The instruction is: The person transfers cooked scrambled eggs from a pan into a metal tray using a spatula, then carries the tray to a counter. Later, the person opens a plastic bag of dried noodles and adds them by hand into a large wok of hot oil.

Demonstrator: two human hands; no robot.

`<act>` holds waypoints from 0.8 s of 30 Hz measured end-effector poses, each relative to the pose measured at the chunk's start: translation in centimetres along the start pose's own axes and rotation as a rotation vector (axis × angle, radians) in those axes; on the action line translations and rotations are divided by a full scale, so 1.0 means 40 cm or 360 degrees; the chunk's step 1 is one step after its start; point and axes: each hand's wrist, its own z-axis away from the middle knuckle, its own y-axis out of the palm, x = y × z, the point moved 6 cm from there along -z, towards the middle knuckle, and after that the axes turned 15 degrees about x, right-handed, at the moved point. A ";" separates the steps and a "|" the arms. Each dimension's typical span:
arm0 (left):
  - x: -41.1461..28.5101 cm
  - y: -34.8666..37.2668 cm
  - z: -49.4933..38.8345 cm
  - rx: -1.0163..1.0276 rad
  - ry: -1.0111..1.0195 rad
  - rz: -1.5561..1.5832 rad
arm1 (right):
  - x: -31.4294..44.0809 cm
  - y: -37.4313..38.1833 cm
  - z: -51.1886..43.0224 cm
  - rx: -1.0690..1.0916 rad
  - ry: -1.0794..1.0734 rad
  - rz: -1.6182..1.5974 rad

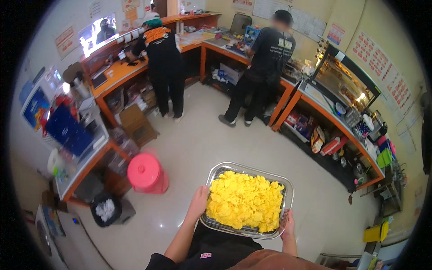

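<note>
A metal tray [216, 167] with a wire-mesh liner is held out in front of my waist. Heaped in it is a mass of bright yellow, crumbly food [245, 200] that resembles scrambled egg; exactly what it is I cannot tell. My left hand [199, 199] grips the tray's left side, fingers partly hidden beneath the rim. At the lower right corner, my right hand [288, 225] clasps the other side, its fingertips under the tray.
A pink lidded bucket [145, 172] and a black bin [105, 212] stand to my left. One person [163, 64] bends over the left counter, another [266, 60] works at the back. A glass food warmer [344, 81] tops the right counter [337, 116].
</note>
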 end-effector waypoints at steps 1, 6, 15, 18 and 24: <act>-0.014 -0.026 -0.105 0.0040 -0.0003 -0.0001 | -0.001 0.008 -0.072 -0.0176 0.0024 0.0051; -0.129 -0.126 -0.543 0.0169 0.0079 -0.0002 | 0.048 0.098 -0.458 -0.0257 -0.0048 -0.0026; -0.278 -0.342 -1.323 0.0088 -0.0009 -0.0181 | 0.070 0.125 -1.305 -0.0140 -0.0012 -0.0048; -0.322 -0.433 -1.517 0.0086 -0.0067 -0.0181 | 0.073 0.161 -1.562 -0.0036 0.0054 -0.0121; -0.315 -0.618 -1.945 0.0082 -0.0192 -0.0161 | 0.072 0.226 -2.042 -0.0064 0.0187 -0.0095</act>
